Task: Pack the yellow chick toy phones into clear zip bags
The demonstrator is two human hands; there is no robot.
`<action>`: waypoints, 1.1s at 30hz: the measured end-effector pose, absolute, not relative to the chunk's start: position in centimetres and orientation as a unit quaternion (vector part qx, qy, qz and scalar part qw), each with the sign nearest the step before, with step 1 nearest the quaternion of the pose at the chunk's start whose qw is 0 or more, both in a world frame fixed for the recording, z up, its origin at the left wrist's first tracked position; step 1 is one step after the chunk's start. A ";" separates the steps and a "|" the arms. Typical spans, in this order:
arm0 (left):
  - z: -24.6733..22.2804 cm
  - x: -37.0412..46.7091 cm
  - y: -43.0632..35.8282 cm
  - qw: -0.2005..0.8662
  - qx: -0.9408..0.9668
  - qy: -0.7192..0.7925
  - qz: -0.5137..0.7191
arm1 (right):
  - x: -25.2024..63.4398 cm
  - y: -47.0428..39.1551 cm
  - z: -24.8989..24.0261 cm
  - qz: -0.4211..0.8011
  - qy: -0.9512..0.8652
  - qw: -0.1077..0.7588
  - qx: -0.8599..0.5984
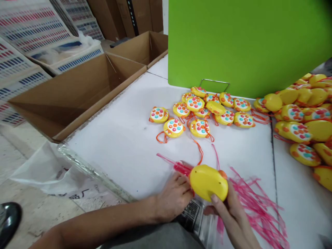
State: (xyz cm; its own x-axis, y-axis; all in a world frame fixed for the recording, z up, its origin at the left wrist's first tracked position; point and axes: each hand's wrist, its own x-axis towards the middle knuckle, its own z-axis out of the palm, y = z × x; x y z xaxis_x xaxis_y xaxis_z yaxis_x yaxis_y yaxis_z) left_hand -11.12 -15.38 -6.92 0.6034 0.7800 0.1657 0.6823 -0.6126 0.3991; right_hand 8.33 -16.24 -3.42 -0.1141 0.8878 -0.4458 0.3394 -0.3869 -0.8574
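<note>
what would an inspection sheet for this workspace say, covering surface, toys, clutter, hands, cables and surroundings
surface: white table, dark seam towards the right
toys: yellow toy held plain side up; dotted toys grouped mid-table; larger toy pile at right
clutter: pink strips strewn beside the right hand
hands: right grips the yellow toy; left hand at its edge, hold unclear
cables: nothing seen; orange cords on several toys
surroundings: green board behind the dotted toys, open cardboard boxes and slatted crates at left
</note>
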 end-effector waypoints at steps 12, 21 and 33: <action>-2.2 -15.4 -13.4 0.412 0.640 0.573 0.305 | 7.8 -16.8 -4.0 0.323 -0.728 0.175 -0.578; -3.1 -13.9 -12.3 0.600 0.516 0.542 0.281 | 7.3 -15.5 -3.1 0.326 -0.799 0.028 -0.505; -3.4 -13.8 -12.5 0.644 0.523 0.497 0.253 | 2.5 -12.8 -3.1 0.194 -0.816 0.166 -0.518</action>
